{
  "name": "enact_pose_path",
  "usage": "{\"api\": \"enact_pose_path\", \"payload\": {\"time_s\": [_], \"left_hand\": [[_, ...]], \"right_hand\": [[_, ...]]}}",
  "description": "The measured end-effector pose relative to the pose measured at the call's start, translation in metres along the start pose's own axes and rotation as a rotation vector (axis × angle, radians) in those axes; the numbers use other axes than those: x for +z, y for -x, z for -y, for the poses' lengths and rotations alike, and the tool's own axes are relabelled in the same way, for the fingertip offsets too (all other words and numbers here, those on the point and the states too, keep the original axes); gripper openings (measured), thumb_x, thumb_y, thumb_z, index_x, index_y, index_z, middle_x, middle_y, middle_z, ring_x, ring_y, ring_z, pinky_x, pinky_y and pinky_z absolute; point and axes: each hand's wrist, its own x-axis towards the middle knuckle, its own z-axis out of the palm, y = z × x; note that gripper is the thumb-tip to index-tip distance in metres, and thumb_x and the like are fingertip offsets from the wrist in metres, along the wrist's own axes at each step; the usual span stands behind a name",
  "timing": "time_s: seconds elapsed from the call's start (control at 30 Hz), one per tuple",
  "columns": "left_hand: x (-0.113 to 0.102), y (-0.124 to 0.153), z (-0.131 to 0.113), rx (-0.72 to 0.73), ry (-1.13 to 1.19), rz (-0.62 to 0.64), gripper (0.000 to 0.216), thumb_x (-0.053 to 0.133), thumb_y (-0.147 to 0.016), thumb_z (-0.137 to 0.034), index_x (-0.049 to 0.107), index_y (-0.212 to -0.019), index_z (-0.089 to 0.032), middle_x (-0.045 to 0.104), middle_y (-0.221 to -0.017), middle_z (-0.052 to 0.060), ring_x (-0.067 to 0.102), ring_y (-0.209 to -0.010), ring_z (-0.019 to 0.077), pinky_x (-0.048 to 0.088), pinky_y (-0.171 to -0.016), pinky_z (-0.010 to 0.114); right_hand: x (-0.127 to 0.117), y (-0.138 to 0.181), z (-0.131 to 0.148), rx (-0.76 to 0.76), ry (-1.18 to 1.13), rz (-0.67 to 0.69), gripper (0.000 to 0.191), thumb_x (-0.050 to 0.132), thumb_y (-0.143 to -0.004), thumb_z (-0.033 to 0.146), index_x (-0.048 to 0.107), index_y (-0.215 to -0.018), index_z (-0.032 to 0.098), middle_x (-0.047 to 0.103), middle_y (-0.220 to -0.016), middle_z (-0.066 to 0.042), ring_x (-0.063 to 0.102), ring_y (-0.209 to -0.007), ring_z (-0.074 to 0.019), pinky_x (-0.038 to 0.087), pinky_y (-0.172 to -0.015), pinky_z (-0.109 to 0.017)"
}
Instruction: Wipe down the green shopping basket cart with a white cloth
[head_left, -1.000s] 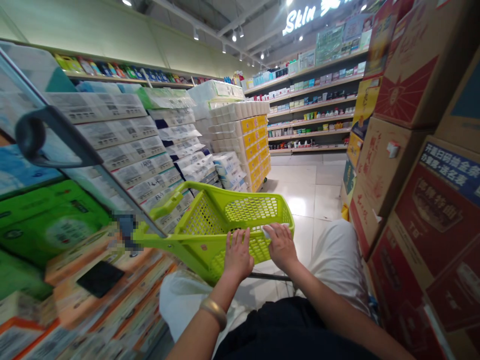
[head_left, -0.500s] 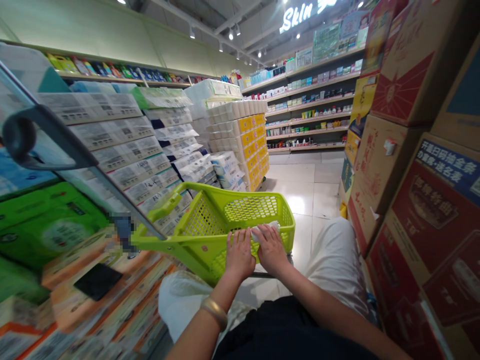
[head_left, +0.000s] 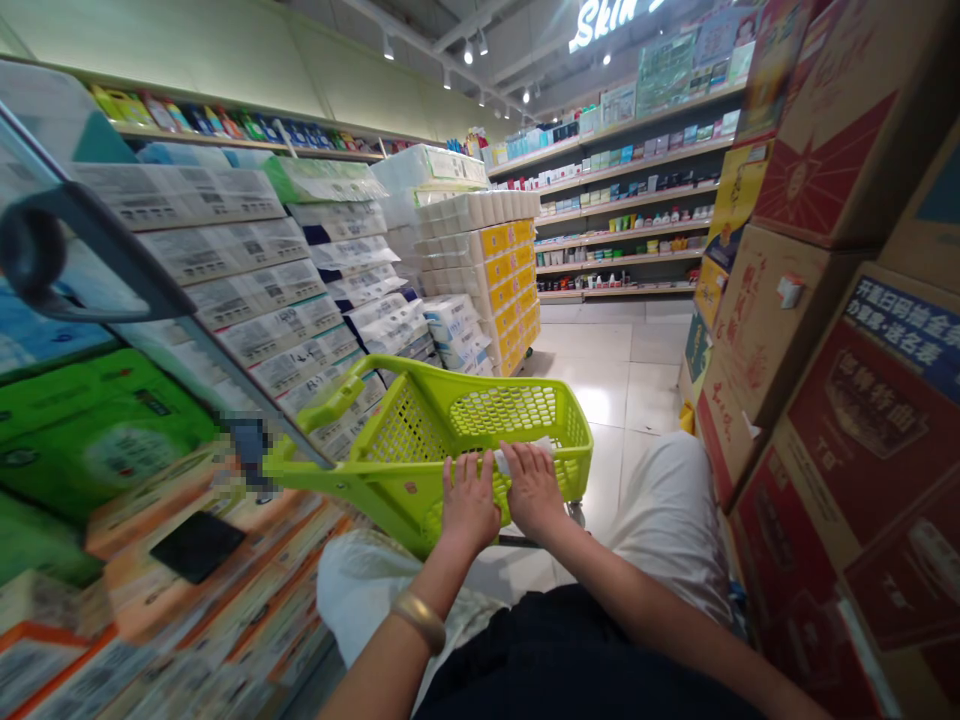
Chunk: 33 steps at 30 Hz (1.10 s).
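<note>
A lime-green plastic shopping basket (head_left: 420, 420) stands low in front of me on the shop floor. My left hand (head_left: 466, 503) lies on its near rim with the fingers stretched flat. Right beside it, my right hand (head_left: 530, 487) presses a white cloth (head_left: 517, 452) onto the same rim. A gold bangle (head_left: 421, 620) sits on my left wrist. The two hands almost touch.
Stacked tissue packs (head_left: 255, 290) and green and orange boxes (head_left: 112, 430) line the left side. Tall brown and red cartons (head_left: 840, 330) crowd the right. A grey trolley handle (head_left: 82, 270) crosses at left. A tiled aisle (head_left: 622, 370) leads to product shelves (head_left: 622, 190).
My right hand has slid left along the basket rim with the cloth, closing the gap to my left hand. The basket and my left hand have barely shifted.
</note>
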Motion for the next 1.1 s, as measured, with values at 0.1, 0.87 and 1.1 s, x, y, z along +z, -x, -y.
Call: {"api": "enact_pose_path", "payload": {"time_s": [0.1, 0.87, 1.1], "left_hand": [[0.0, 0.002, 0.001, 0.005, 0.003, -0.003, 0.068, 0.053, -0.073, -0.023, 0.039, -0.139, -0.012, 0.047, -0.132, 0.016, 0.034, -0.13, 0.0304, 0.01, -0.116, 0.051], [0.008, 0.008, -0.017, 0.085, 0.034, -0.014, 0.079, 0.055, -0.07, -0.022, 0.03, -0.144, -0.014, 0.044, -0.135, 0.015, 0.03, -0.132, 0.0303, 0.008, -0.116, 0.053], [0.008, 0.006, -0.022, 0.074, 0.051, -0.007, 0.08, 0.056, -0.07, -0.024, 0.029, -0.144, -0.014, 0.042, -0.135, 0.015, 0.029, -0.132, 0.0317, 0.007, -0.117, 0.054]], "right_hand": [[-0.001, -0.005, 0.011, -0.048, -0.012, 0.057, 0.055, 0.051, -0.078, 0.012, 0.049, -0.132, 0.024, 0.049, -0.134, -0.009, 0.04, -0.118, -0.0247, 0.025, -0.106, -0.041], [-0.021, 0.004, -0.044, 0.01, -0.002, -0.068, 0.044, 0.049, -0.075, 0.007, 0.058, -0.115, 0.022, 0.057, -0.117, -0.006, 0.042, -0.118, -0.0227, 0.021, -0.112, -0.04], [-0.022, 0.005, -0.065, 0.218, 0.054, -0.151, 0.041, 0.049, -0.073, 0.008, 0.058, -0.112, 0.018, 0.054, -0.116, -0.011, 0.039, -0.118, -0.0268, 0.025, -0.109, -0.045]]}}
